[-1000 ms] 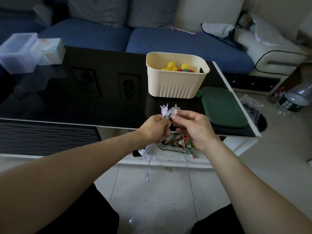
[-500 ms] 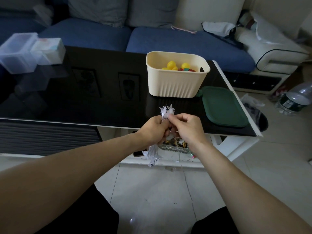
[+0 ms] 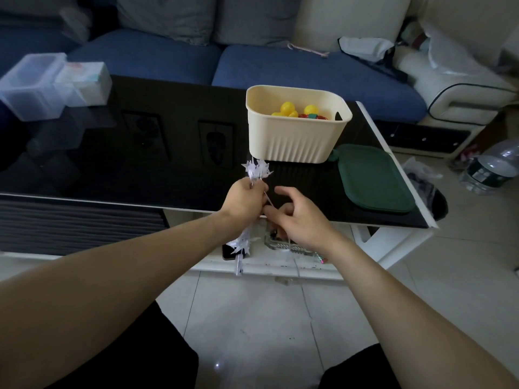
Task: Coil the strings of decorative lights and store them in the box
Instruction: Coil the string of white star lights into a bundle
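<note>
My left hand (image 3: 245, 199) is clenched around a bundle of star lights (image 3: 257, 170). One cluster of white stars sticks up above my fist; a second cluster hangs below my wrist, in front of the white lower shelf (image 3: 280, 269). A thin wire (image 3: 268, 200) runs from my left fist down and to the right toward my right hand (image 3: 299, 217).

My right hand sits just beside the left, slightly lower. Its index finger is raised, and the other fingers are curled inward. The wire reaches these fingers, but I cannot tell whether they pinch it.

Both hands are held above the near edge of the black glass table (image 3: 126, 153). The cream box (image 3: 296, 136) stands upright on the table beyond my hands. It is uncovered and holds yellow balls (image 3: 288, 108) and some red and green pieces. The star lights are outside the box, well short of its rim. The dark green lid (image 3: 373, 178) lies flat on the table, just to the right of the box and touching its base.

Two clear plastic containers (image 3: 53, 82) rest at the far left corner of the table. A blue sofa (image 3: 280, 66) runs behind the table. A large water bottle (image 3: 494, 167) stands on the tiled floor to the right.
</note>
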The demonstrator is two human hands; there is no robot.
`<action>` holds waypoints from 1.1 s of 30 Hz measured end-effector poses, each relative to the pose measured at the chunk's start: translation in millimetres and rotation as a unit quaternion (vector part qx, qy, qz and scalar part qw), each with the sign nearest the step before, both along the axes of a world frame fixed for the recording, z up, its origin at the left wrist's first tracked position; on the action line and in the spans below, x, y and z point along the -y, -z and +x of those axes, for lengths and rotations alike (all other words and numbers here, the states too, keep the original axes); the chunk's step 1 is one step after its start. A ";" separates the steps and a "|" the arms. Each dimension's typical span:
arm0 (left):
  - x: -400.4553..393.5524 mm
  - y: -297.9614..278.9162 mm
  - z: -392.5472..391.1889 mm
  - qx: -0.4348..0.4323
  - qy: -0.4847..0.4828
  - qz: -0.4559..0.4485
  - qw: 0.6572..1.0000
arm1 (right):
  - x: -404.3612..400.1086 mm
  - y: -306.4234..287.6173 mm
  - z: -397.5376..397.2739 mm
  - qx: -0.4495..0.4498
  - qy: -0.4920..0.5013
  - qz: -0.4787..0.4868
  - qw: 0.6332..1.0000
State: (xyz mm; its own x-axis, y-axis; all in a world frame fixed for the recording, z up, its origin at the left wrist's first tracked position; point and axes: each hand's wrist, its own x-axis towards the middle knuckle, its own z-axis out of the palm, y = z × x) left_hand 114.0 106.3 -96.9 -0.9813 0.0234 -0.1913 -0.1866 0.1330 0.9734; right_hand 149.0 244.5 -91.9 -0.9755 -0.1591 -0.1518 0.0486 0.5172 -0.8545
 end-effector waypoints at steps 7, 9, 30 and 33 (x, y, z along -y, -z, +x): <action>7.1 -10.2 -6.1 -0.016 -0.068 0.067 0.995 | -16.3 5.6 -5.2 0.030 -0.013 0.098 0.995; 9.0 -13.8 -8.3 -0.004 -0.080 0.097 0.992 | -17.2 6.3 -5.2 0.091 -0.045 0.102 0.990; 29.4 -23.4 -18.8 0.036 -0.138 0.216 0.966 | -69.5 16.7 -17.6 0.207 -0.025 0.112 0.972; 31.4 -23.0 -20.5 0.032 -0.147 0.212 0.966 | -67.7 15.9 -17.9 0.165 -0.001 0.055 0.985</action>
